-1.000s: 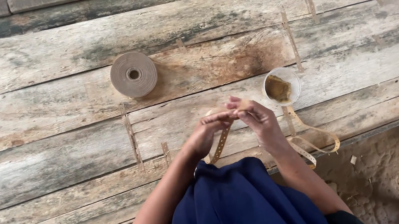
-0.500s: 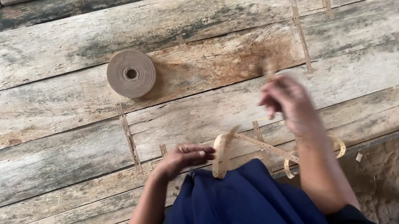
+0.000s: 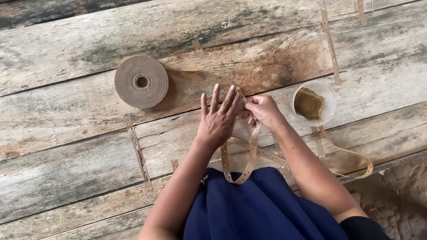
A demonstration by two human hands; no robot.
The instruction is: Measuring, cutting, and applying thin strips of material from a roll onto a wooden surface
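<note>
Head view: left hand (image 3: pixel 217 120), fingers spread, pressed the perforated tan strip (image 3: pixel 252 150) flat on the plank worktop (image 3: pixel 69 168); right hand (image 3: pixel 264 110) pinched it. Firm, even pressure probably kept the strip aligned.

Hands (image 3: pixel 240 117) on perforated strip (image 3: pixel 252 156)

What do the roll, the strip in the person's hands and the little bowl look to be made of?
The roll looks like tightly wound brown paper or card tape: matt, with fine rings around a small core hole. The strip looks like the same tan stuff, thin and limp, punched with small holes; both hands, left hand and right hand, are on it. The bowl looks like clear thin plastic, holding a brownish paste.
</note>
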